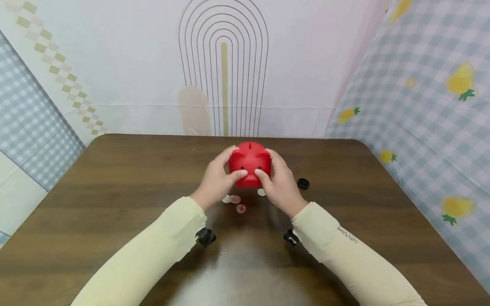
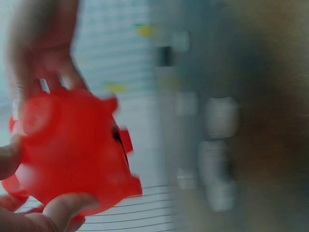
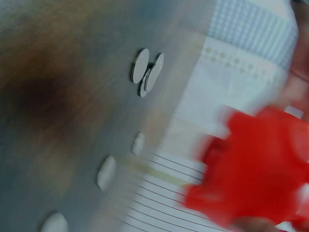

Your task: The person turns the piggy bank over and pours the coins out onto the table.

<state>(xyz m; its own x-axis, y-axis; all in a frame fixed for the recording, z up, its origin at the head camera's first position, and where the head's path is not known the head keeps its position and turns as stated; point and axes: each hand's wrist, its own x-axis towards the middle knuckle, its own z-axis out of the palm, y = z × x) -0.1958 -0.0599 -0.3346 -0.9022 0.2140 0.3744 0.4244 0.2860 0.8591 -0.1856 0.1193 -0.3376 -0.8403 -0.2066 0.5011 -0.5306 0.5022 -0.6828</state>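
Observation:
Between both hands is a red piggy bank (image 1: 250, 159), raised off the table, its slotted top and face visible in the head view. My left hand (image 1: 216, 180) grips one side, with the thumb across the face. The right hand (image 1: 282, 183) holds the opposite side, its thumb also on the face. In the left wrist view the piggy bank (image 2: 77, 150) shows its stubby feet and a dark opening underneath. Several coins (image 1: 240, 208) lie on the table below it; one coin (image 1: 261, 192) is near the right thumb. Coins (image 3: 141, 66) also show in the right wrist view.
A round black cap (image 1: 303, 183) lies on the dark wooden table (image 1: 160, 165), right of the right hand. A patterned white cloth (image 1: 145, 63) hangs behind the table's far edge, and a checked cloth (image 1: 425, 127) hangs along the right.

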